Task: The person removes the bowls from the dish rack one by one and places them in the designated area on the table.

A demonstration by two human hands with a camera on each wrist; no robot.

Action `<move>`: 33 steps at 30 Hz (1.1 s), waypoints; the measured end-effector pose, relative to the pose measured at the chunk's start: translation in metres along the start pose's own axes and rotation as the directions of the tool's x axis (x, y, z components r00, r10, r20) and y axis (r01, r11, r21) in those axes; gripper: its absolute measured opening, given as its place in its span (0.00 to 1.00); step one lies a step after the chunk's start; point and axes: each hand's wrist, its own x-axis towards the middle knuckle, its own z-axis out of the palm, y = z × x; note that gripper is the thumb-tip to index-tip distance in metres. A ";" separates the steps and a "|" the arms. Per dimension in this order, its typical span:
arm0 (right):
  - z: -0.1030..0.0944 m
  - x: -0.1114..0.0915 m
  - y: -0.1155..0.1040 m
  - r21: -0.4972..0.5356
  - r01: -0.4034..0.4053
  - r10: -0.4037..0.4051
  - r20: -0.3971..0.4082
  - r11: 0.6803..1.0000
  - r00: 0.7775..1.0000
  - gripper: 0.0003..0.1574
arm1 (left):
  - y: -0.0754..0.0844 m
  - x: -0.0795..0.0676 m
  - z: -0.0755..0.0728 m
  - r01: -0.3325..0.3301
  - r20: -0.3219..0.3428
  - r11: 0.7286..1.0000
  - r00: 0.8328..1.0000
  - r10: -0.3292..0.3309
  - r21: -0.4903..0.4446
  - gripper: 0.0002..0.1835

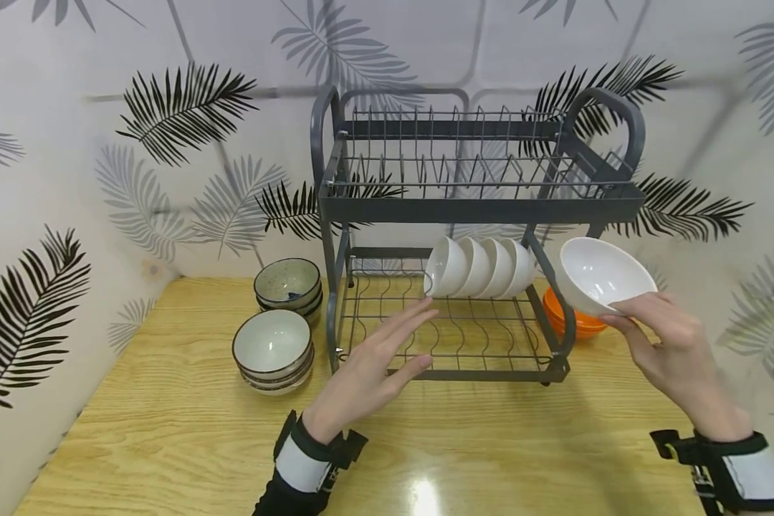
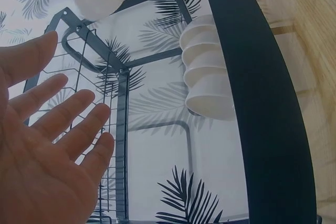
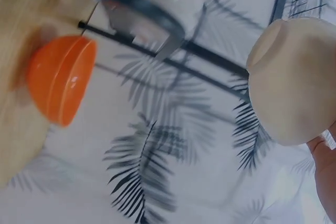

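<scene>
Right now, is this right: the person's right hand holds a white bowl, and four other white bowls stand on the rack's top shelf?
Not quite: the four other white bowls stand on the lower shelf of the rack, as the head view shows. The right hand does hold a white bowl.

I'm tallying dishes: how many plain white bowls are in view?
5: one white bowl in the right hand, four white bowls in a row on the rack's lower tier.

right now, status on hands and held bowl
Right hand pinching white bowl by rim. Left hand empty, outstretched. Dish rack's side frame between that and racked white bowls.
</scene>
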 end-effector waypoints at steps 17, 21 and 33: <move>-0.015 -0.067 0.033 -0.249 -0.098 0.111 0.038 0.963 0.993 0.43 | 0.002 0.001 0.001 0.001 0.022 1.000 1.000 -0.001 0.002 0.32; -0.004 -0.092 0.039 -0.215 -0.102 0.132 0.128 0.971 0.983 0.26 | 0.002 0.001 0.001 -0.001 0.021 1.000 1.000 0.001 -0.002 0.32; 0.012 -0.133 0.045 -0.290 -0.230 0.344 0.446 0.929 0.826 0.12 | 0.001 0.001 0.001 0.019 0.058 1.000 0.998 -0.019 -0.006 0.33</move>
